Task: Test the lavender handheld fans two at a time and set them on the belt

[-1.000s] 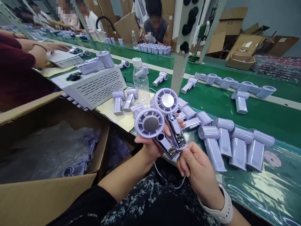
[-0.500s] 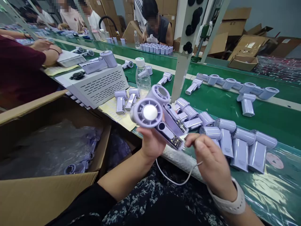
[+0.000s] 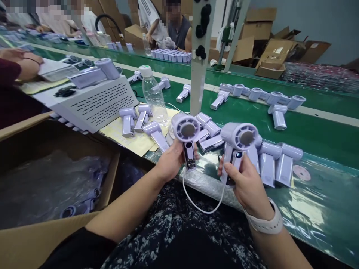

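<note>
My left hand (image 3: 168, 162) is closed round the handle of a lilac handheld fan (image 3: 186, 136), held upright with its round face toward me. A white cable (image 3: 200, 207) hangs in a loop from below this fan toward the other hand. My right hand (image 3: 245, 183) grips a second lilac fan (image 3: 238, 144) by its handle, thumb on the front just under a small lit display. Both fans are held above the near edge of the green conveyor belt (image 3: 322, 138). A row of finished fans (image 3: 276, 162) lies just behind my right hand.
A white vented box (image 3: 92, 102) and a clear water bottle (image 3: 153, 95) stand at left, with fans on yellow paper (image 3: 131, 132). An open cardboard box (image 3: 53, 179) with bagged parts is at lower left. A white post (image 3: 200, 56) rises mid-belt. Other people work beyond.
Both fans were held together in my left hand with the right hand at the cable. Now the hands have parted, each holding one fan, and the view has shifted right.
</note>
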Demonstrator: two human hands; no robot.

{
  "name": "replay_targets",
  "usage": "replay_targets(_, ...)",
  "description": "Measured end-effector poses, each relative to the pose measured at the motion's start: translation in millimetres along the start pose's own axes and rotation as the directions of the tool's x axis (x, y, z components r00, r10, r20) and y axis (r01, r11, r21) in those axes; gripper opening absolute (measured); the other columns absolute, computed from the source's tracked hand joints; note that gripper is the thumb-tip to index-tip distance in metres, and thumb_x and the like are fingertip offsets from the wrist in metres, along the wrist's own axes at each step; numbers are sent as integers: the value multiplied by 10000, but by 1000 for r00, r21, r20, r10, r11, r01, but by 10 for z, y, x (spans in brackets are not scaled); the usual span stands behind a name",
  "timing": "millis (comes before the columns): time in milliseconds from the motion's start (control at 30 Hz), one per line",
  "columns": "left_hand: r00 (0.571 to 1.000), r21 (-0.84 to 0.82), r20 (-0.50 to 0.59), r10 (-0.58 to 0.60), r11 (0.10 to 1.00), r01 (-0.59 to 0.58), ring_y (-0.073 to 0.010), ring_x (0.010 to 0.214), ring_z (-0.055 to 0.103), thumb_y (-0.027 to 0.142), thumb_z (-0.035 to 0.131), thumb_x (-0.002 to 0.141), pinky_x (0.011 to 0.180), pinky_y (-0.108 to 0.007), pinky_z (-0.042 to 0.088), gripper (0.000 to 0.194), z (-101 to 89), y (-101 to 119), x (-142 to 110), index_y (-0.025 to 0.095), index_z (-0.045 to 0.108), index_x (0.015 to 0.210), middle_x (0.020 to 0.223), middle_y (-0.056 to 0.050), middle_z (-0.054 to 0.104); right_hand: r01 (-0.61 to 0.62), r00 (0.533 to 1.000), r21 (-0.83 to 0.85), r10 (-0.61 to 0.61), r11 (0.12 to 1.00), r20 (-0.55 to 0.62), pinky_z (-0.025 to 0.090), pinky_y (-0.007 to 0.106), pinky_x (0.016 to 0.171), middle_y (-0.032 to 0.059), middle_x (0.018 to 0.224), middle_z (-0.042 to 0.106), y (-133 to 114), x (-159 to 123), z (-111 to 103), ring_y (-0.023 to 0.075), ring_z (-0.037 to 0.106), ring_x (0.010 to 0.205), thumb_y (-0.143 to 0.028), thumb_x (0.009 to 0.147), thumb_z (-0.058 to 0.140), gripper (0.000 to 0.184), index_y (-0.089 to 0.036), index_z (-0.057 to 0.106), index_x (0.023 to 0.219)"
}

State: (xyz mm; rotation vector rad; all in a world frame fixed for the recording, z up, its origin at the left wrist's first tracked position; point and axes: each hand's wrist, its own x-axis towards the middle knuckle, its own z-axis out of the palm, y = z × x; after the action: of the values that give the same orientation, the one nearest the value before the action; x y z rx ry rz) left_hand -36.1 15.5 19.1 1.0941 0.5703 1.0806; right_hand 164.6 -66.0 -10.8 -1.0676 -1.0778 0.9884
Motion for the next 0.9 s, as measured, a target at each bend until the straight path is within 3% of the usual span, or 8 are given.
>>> replay_targets(67, 1000, -81, 21, -6, 997, 8, -162, 789, 664, 520, 882, 756, 768, -322, 598, 486, 87, -89, -14, 205, 631, 1029, 896, -14, 673, -34, 999, 99, 34, 995, -4, 590, 374, 739, 33, 936, 693, -45, -46, -61, 210, 664, 779, -504, 940, 737, 315, -259, 640, 1112)
replay_targets(167, 989, -48, 145, -2, 999, 9, -146, 811, 656, 280, 909, 733, 748, -293, 575, 467, 224, -119, -86, 220, 579, 1058, 942, 1, 641, -26, 996, 215, 6, 976, 93, 602, 373, 853, 62, 1170, 694, -147, -175, -133, 232, 690, 975, -459, 962, 723, 324, -298, 650, 1234)
replay_targets(233, 968, -17, 251, -22, 999, 27, -150, 785, 669, 279, 855, 799, 725, -298, 569, 405, 274, -105, -131, 219, 564, 1075, 936, -8, 646, -33, 990, 216, 3, 976, 142, 596, 361, 892, 63, 1174, 700, -183, -270, -163, 227, 691, 992, -409, 978, 720, 294, -305, 671, 1249)
replay_targets(367, 906, 19, 416, -81, 997, 80, -169, 755, 699, 373, 781, 882, 706, -312, 563, 347, 279, -75, -166, 209, 555, 1089, 917, -29, 656, -88, 989, 255, 54, 963, 137, 622, 363, 795, 70, 1036, 715, -155, -364, -170, 235, 701, 889, -427, 992, 697, 284, -289, 693, 1240)
replay_targets(533, 937, 53, 346, -50, 998, 33, -155, 727, 703, 354, 800, 870, 683, -290, 548, 350, 252, -68, -145, 220, 542, 1064, 945, -11, 640, -124, 992, 275, 110, 953, 65, 615, 307, 729, 51, 1060, 711, -97, -282, -124, 195, 680, 824, -378, 976, 726, 255, -289, 694, 1213)
replay_targets(700, 928, 34, 366, -66, 998, 57, -170, 791, 720, 338, 782, 891, 735, -311, 561, 363, 232, -107, -127, 215, 539, 1132, 994, -36, 664, -161, 986, 323, 137, 933, 94, 594, 280, 762, 47, 1080, 718, -59, -218, -84, 174, 665, 825, -395, 958, 751, 261, -268, 723, 1183)
replay_targets(900, 926, 78, 369, -72, 996, 47, -176, 786, 709, 402, 792, 878, 772, -333, 550, 419, 211, -141, -133, 201, 506, 1110, 883, -10, 670, -213, 977, 327, 200, 921, 75, 592, 277, 748, 47, 1091, 733, -96, -249, -89, 187, 670, 834, -409, 915, 780, 305, -269, 733, 1182)
